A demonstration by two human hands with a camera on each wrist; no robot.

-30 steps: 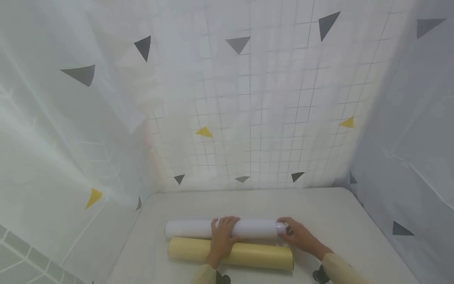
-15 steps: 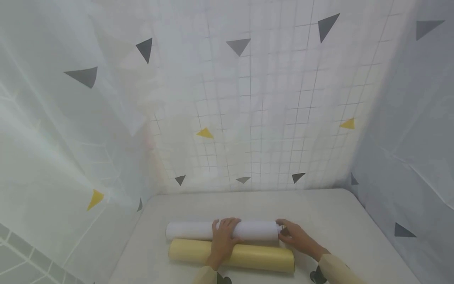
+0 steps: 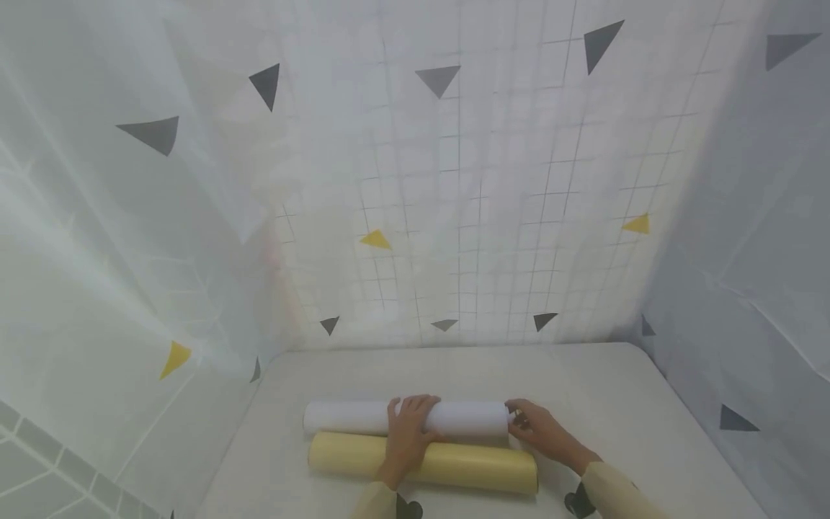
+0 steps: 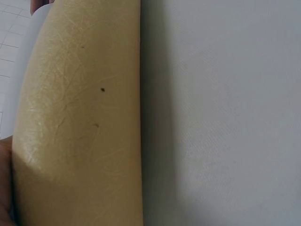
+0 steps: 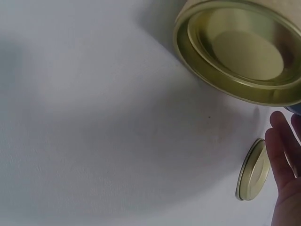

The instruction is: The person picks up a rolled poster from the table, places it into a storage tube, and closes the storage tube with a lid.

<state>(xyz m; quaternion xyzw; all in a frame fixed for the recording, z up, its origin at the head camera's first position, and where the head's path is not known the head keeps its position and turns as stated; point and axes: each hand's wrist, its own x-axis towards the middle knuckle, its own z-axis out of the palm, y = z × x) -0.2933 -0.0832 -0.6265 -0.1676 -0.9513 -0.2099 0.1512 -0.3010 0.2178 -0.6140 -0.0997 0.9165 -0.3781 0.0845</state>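
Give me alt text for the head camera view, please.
A person's left hand grips a white tube lying on a pale table, while the right hand touches its right end. A yellow tube lies alongside, nearer the person; patterned curtains hang behind.

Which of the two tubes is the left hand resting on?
The white tube, the farther one; the left hand lies over its middle. The yellow tube lies nearer, under the wrist.

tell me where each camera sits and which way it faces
Head: high, looking forward and down at the table; left hand on the white tube, right hand at its end.
Left wrist: low beside the yellow tube; palm edge shows.
Right wrist: faces the yellow tube's end; fingers, loose lid.
All share the yellow tube.
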